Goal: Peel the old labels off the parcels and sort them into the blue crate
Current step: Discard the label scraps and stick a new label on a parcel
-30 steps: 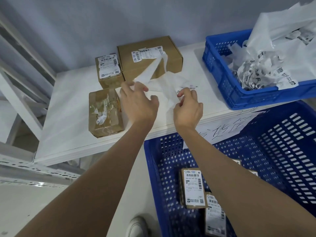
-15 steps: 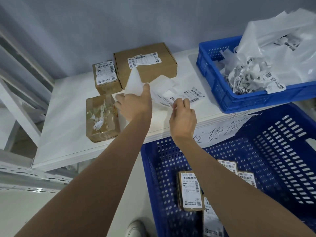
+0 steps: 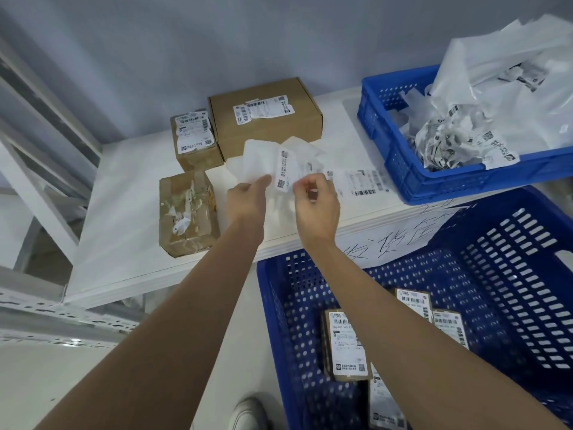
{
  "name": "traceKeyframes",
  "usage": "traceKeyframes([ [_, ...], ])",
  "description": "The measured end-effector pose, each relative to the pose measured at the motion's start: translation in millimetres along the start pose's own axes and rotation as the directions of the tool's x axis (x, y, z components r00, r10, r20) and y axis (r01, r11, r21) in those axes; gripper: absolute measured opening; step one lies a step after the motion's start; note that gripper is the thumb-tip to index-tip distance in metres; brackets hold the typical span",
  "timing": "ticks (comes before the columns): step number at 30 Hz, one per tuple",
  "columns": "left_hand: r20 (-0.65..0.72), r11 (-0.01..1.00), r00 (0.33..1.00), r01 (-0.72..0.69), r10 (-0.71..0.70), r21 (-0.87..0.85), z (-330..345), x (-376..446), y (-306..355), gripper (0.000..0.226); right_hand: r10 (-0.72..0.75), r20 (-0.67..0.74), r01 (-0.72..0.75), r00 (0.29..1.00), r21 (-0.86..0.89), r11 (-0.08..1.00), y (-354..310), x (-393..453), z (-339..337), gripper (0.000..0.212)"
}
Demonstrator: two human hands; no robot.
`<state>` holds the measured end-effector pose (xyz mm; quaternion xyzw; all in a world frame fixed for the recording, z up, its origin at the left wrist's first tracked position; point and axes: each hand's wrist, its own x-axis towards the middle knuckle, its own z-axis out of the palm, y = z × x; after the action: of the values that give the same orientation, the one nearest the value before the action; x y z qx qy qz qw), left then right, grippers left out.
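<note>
Item: label strip, in hand; chg since half a sec ago: label [image 3: 286, 170] w/ its white backing sheet [image 3: 259, 159] was low over the shelf, now lifted up betw both hands, print side facing cam; a 2nd printed label [image 3: 356, 183] lies flat on shelf [image 3: 124, 193], just right of the hands; judgement: this is label handling, not parcel sorting; no parcel moves toward the crate at this moment.

Hands: left hand [image 3: 248, 200] pinches lower edge of backing sheet, thumb + fingers closed on it; right hand [image 3: 316, 206] pinches the label's right edge w/ fingertips, other fingers curled in; hands near each other, not touching.

Count, shelf: cardboard parcels x3; small labelled box [image 3: 195, 141] at back left; large labelled box [image 3: 266, 116] just beside it, right; taped box [image 3: 187, 212] in front, label mostly torn off, white scraps left; so 2 still carry labels, 1 approx stripped.

Count, bins: x2; small blue bin [image 3: 434, 187] on shelf at right, full of crumpled labels + white plastic bags [image 3: 508, 88], qty too tangled to count; large blue crate [image 3: 511, 274] below shelf front, holds at least 4 labelled parcels [image 3: 347, 346], partly hidden by right forearm.

Misc: handwritten paper sign [image 3: 403, 240] on shelf edge; shoe [image 3: 248, 414] on floor.

Est. progress: partway; 3 parcels still on shelf.
</note>
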<state>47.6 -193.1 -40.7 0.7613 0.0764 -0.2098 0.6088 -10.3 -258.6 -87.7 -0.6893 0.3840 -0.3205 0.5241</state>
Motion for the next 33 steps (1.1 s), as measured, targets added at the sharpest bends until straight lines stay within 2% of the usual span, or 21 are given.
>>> traceKeyframes([
  [2,0.083,0.997,0.996,0.043,-0.038,-0.061,1.6,-5.3,-1.5,0.017,0.094,0.062,-0.097,0.994,0.047,0.994,-8.3,0.0,4.2,0.021],
  [5,0.142,0.983,0.985,0.123,-0.103,-0.135,3.1,-10.9,-4.0,0.011,0.105,0.002,-0.105,0.994,-0.018,0.994,-7.5,-1.8,8.9,0.030],
  [8,0.154,0.973,0.974,0.185,-0.164,-0.135,2.7,-11.5,-8.6,0.009,0.060,-0.071,-0.065,0.996,-0.071,0.995,-3.2,-2.2,8.0,0.025],
  [12,0.175,0.968,0.963,0.227,-0.206,-0.110,3.8,-11.5,-14.4,0.014,0.052,-0.039,-0.054,0.998,-0.054,0.997,-2.6,-3.2,3.3,0.014],
  [20,0.228,0.936,0.946,0.279,-0.230,-0.215,6.2,-6.1,-14.3,0.012,0.170,-0.006,-0.170,0.985,0.067,0.983,-9.4,-2.6,0.8,0.007],
  [25,0.260,0.923,0.939,0.290,-0.224,-0.253,8.4,-9.4,-14.8,0.027,0.170,0.020,-0.171,0.985,0.137,0.976,-8.0,-4.2,-2.2,0.006],
  [29,0.213,0.906,0.942,0.315,-0.261,-0.283,10.8,-8.9,-20.0,0.022,0.161,0.057,-0.167,0.985,0.144,0.975,-2.3,-9.4,-2.1,0.003],
  [33,0.136,0.918,0.945,0.323,-0.299,-0.231,9.3,-8.3,-30.6,0.016,0.147,0.064,-0.149,0.987,0.039,0.988,5.1,-15.0,-1.1,0.007],
])
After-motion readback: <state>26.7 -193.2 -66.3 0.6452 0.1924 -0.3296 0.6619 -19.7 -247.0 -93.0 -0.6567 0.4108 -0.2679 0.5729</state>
